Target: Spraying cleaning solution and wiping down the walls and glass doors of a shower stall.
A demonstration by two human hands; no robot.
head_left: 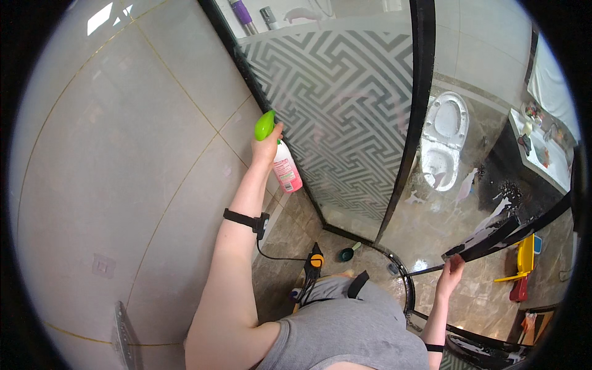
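Note:
My left hand point(266, 148) is wrapped round the neck of a spray bottle point(287, 168) with a bright green trigger head and a white and pink body. The bottle is tilted, close to the black-framed shower glass panel point(345, 117) with its frosted maze pattern. Over on the right, my right hand point(452, 271) has its fingers closed at the edge of a black-framed shower door point(493, 237). White foam streaks lie on that door. Part of my right fingers is hidden by the frame.
Beyond the glass stand a foamy white toilet point(443, 142) and a washbasin point(546, 154) on a dark cabinet. A yellow stool point(523, 259) is at the right. A dark green scoop point(346, 254) lies on the floor by the curved black sill point(404, 277). Grey tiled wall point(123, 154) fills the left.

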